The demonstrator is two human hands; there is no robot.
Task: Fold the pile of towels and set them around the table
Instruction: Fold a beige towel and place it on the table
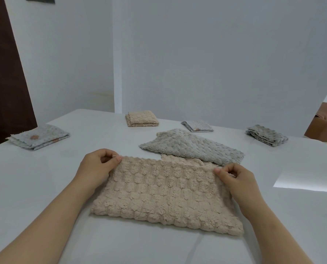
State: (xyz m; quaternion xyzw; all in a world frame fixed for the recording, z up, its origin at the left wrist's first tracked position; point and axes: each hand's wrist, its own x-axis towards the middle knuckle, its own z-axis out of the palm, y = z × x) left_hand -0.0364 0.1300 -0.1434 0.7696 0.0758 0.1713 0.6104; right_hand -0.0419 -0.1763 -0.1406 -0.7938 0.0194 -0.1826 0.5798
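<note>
A beige bubble-textured towel lies folded in half on the white table right in front of me. My left hand pinches its far left corner, and my right hand pinches its far right corner. Just behind it a grey towel lies unfolded and rumpled, overlapping the beige one's far edge. Folded towels sit around the table: a pale patterned one at the left, a beige one at the far middle, a light patterned one and a grey one at the far right.
White walls close off the table's far side. A dark brown door stands at the far left. A cardboard box sits beyond the table's right end. A bright patch of light falls on the table at the right.
</note>
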